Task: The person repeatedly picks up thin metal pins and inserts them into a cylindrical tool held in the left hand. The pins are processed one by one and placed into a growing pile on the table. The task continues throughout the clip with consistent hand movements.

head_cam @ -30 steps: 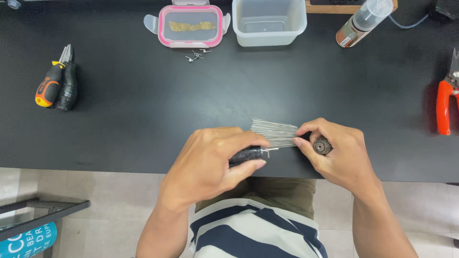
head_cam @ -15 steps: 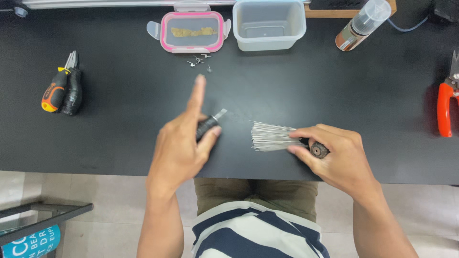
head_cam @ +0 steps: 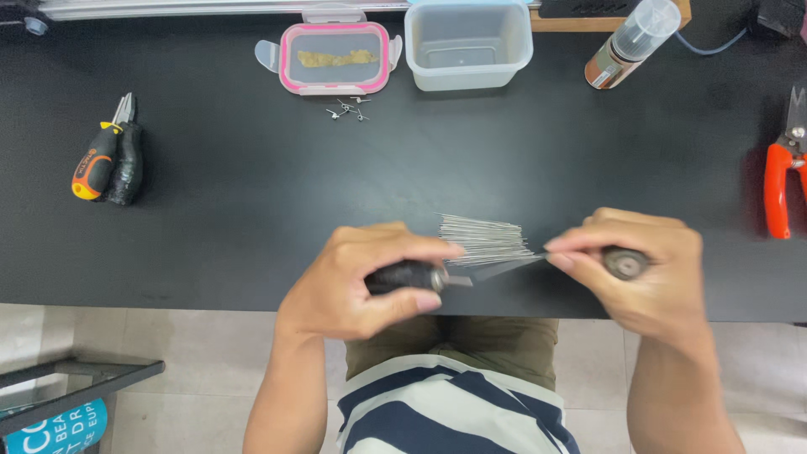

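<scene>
On a black table, the left hand, raised open half a second ago, now grips a dark-handled tool beside the thin wires. The right hand pinches the wire bundle's end and cups a small round part.

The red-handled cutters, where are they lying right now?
In the head view the red-handled cutters lie on the black table at its far right edge, beyond the right hand and below the spray bottle.
</scene>
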